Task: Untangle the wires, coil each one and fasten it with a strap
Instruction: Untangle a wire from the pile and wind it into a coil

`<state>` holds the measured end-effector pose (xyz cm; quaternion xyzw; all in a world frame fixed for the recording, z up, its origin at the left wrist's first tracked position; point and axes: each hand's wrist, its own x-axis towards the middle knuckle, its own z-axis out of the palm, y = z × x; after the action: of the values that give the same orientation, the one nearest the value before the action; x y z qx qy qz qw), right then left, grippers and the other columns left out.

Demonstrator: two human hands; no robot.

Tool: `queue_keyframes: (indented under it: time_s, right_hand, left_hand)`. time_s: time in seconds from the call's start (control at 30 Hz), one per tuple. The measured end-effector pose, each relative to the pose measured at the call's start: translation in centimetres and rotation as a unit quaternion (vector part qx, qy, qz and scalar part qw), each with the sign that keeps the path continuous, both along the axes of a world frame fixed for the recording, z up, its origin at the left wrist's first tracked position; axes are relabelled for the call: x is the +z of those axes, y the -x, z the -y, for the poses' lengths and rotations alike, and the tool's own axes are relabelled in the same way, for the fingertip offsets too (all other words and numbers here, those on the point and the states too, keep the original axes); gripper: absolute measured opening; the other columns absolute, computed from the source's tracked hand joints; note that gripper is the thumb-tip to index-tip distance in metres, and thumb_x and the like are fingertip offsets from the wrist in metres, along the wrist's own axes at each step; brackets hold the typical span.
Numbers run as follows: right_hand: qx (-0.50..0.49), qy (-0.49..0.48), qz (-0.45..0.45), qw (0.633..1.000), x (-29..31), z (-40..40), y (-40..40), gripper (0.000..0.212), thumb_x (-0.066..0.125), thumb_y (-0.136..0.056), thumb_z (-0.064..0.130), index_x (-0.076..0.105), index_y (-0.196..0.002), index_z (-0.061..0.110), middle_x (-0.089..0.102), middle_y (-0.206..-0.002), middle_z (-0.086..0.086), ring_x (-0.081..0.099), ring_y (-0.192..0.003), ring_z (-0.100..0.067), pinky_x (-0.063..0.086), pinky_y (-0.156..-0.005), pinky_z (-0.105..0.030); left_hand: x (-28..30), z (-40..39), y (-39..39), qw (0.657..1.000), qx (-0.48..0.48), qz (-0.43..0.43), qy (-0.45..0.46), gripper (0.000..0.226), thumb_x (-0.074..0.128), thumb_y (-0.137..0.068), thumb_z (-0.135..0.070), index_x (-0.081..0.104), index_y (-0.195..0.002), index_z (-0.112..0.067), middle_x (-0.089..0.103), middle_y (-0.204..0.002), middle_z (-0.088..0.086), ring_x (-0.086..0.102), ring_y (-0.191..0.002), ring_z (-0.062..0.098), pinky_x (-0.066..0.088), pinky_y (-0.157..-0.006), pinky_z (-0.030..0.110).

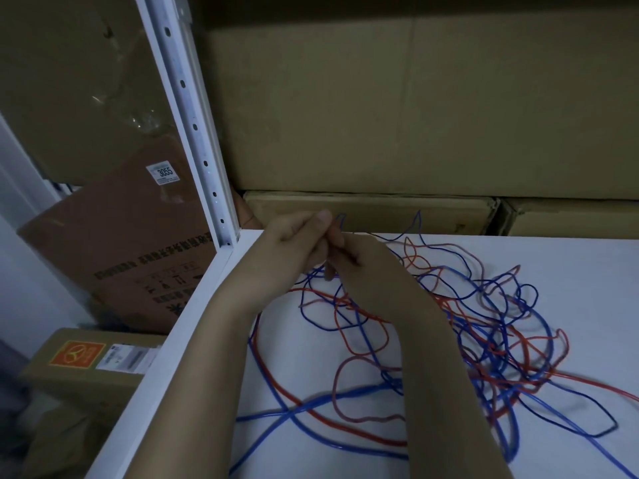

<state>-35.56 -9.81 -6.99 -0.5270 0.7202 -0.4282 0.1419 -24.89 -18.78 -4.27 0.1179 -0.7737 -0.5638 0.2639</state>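
2 hands (332,250), 1 wire tangle (484,340), 4 cardboard boxes (380,115).

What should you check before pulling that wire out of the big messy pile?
1. Both hands grip the wire: ok. The left hand and right hand pinch thin strands together above the white shelf.
2. Which wire is held: cannot tell. The fingers hide it.
3. Wire free of the tangle: not ok. Red and blue wires still cross and loop over each other.
4. Room to pull: ok. Bare shelf lies near the front edge.
5. Strap ready: cannot tell. None is visible.
6. Any coil finished: not ok. No wire is coiled yet.
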Motion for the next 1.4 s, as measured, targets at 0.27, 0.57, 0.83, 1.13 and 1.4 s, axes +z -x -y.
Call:
queue_keyframes:
  time_s: [0.27, 0.57, 0.83, 1.13, 1.4]
  right_hand:
    - [0.081, -0.081, 0.050, 0.992, 0.0, 0.3, -0.9, 0.028, 0.042, -0.102, 0.025, 0.062, -0.121, 0.021, 0.061, -0.066, 0.004, 0.047, -0.043, 0.005, 0.032, -0.046, -0.007]
    - [0.010, 0.118, 0.069, 0.991, 1.1, -0.8, 0.1, 0.028, 0.059, -0.091, 0.014, 0.066, -0.071, 0.032, 0.062, -0.062, 0.003, 0.053, -0.058, -0.012, 0.041, -0.055, -0.018]
    - [-0.114, 0.216, -0.018, 0.970, 0.6, -0.6, 0.4, 0.015, 0.078, -0.076, 0.019, 0.063, -0.074, 0.020, 0.059, -0.063, 0.003, 0.050, -0.058, -0.007, 0.041, -0.055, -0.021]
    - [-0.162, 0.229, -0.004, 0.960, 0.4, -0.6, 1.2, 0.007, 0.070, -0.083, 0.011, 0.069, -0.088, 0.016, 0.064, -0.081, 0.004, 0.055, -0.072, -0.005, 0.045, -0.067, -0.017]
    - [-0.187, 0.206, 0.002, 0.960, -0.1, -0.3, 1.0, 0.028, 0.065, -0.088, 0.036, 0.067, -0.070, 0.014, 0.047, -0.046, 0.012, 0.045, -0.048, -0.004, 0.031, -0.048, -0.012]
  left_hand:
    - [-0.1, 0.3, 1.1, 0.973, 0.062, -0.136, -0.174, 0.030, 0.027, -0.104, -0.006, 0.056, -0.101, -0.012, 0.071, -0.070, -0.005, 0.065, -0.065, 0.005, 0.052, -0.070, 0.016]
    - [-0.7, 0.7, 0.4, 0.997, 0.071, -0.020, 0.008, 0.028, 0.031, -0.104, -0.007, 0.057, -0.097, -0.017, 0.068, -0.067, -0.017, 0.061, -0.066, -0.005, 0.047, -0.067, 0.011]
    - [-0.5, -0.1, 0.2, 0.989, 0.065, 0.082, 0.102, 0.043, 0.033, -0.104, -0.029, 0.057, -0.075, -0.008, 0.053, -0.053, -0.011, 0.045, -0.051, -0.001, 0.036, -0.055, 0.012]
    - [-0.8, 0.1, 0.2, 0.991, 0.013, 0.114, 0.076, 0.037, 0.048, -0.099, -0.031, 0.055, -0.064, -0.020, 0.042, -0.045, -0.017, 0.036, -0.044, -0.002, 0.029, -0.047, 0.010]
    - [-0.3, 1.1, -0.6, 0.997, -0.017, 0.046, -0.066, 0.037, 0.044, -0.100, -0.026, 0.059, -0.069, -0.009, 0.034, -0.043, -0.009, 0.025, -0.040, 0.004, 0.022, -0.042, 0.016]
